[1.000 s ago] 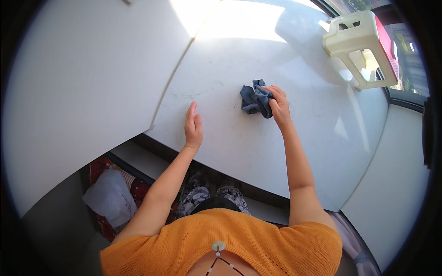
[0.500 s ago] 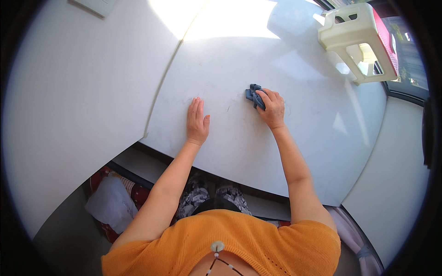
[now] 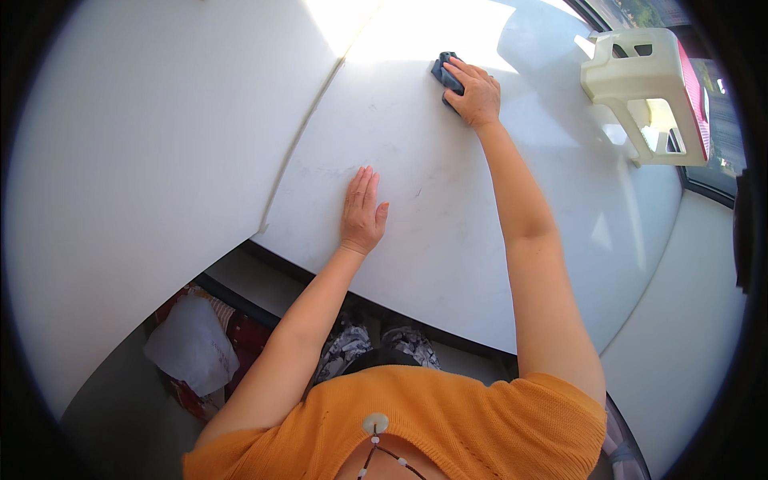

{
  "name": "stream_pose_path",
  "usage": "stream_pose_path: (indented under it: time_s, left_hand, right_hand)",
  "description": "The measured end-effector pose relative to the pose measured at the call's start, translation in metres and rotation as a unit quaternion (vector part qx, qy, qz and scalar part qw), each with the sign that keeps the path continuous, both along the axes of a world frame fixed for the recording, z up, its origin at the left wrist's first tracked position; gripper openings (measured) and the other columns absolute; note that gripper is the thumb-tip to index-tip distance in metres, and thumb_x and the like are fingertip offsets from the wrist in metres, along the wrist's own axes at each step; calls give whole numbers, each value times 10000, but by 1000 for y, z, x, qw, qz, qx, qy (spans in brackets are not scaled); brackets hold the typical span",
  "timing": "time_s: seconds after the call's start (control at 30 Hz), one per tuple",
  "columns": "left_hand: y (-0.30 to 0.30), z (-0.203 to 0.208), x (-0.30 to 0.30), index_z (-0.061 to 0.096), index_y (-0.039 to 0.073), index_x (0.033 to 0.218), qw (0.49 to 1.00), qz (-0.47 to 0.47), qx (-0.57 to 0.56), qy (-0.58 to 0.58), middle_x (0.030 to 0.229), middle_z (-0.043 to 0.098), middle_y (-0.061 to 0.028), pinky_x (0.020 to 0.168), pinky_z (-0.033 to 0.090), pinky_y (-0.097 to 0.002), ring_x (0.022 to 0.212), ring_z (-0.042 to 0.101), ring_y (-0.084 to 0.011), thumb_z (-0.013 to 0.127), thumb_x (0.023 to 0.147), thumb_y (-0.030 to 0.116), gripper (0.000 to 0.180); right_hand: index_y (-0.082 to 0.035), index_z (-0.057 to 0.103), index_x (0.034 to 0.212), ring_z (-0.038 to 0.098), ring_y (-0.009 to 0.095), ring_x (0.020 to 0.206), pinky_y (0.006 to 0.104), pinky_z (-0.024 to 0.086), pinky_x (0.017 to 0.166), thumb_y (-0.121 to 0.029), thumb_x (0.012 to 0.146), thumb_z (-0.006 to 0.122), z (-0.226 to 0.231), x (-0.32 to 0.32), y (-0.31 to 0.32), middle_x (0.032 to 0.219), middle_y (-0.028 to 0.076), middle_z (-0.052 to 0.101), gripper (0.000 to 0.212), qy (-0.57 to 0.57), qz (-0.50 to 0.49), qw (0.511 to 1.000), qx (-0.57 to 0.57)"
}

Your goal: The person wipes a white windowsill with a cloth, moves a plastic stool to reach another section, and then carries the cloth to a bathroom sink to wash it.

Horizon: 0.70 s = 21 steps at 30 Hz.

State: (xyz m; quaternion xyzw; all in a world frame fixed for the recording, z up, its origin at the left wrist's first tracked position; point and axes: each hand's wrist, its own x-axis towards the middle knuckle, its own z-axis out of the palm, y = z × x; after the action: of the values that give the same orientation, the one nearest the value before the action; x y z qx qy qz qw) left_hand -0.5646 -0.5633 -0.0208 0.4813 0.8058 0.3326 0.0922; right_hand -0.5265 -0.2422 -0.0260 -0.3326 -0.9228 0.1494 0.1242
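My right hand (image 3: 478, 92) is stretched far across the white tabletop (image 3: 448, 264), its fingers closed over a crumpled dark blue cloth (image 3: 448, 74). The cloth is pressed on the surface, near the edge of a bright sunlit patch; the palm hides part of it. Closer to me, my left hand (image 3: 365, 212) lies flat on the tabletop with nothing in it, thumb apart from the fingers. Faint grey smudges and a short dark mark (image 3: 418, 192) show on the surface to the right of that hand.
At the far right a cream plastic stool (image 3: 640, 76) with a pink seat lies on its side by the window. A white panel (image 3: 160, 144) rises along the left. Below the table's near edge, a whitish plastic bag (image 3: 192, 344) rests on red fabric.
My right hand has slid the cloth away from me to the far part of the tabletop. My left hand stays flat in about the same place, while the view has shifted slightly.
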Motion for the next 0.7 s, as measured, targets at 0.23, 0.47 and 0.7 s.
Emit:
stream_pose_path:
  time_s: [0.23, 0.47, 0.7]
  left_hand:
    - [3, -9, -1, 428, -43, 1311, 994, 30, 103, -37, 1372, 428, -202, 1074, 323, -425, 1293, 388, -367, 419, 973, 238, 440]
    - [-29, -5, 10, 459, -54, 1288, 904, 159, 164, -360, 1335, 485, -184, 1050, 353, -354, 1243, 470, -296, 348, 1011, 324, 481]
    - [-136, -1, 13, 459, 4, 1285, 616, 298, 251, -685, 1281, 524, -145, 1016, 395, -386, 1178, 520, -248, 365, 1000, 405, 501]
  right_hand:
    - [-233, 724, 984, 539, 129, 1099, 356, 352, 996, -61, 652, 701, 21, -11, -111, 1172, -125, 632, 375, 4, 192, 976, -102]
    - [-221, 740, 923, 545, 158, 1075, 352, 357, 983, -17, 638, 694, 38, 49, -174, 1128, -112, 653, 353, -92, 287, 940, -158]
    - [-199, 651, 1135, 491, 263, 1165, 381, 375, 1014, -86, 721, 635, 28, 37, -141, 1294, 6, 550, 430, 123, 63, 974, -177]
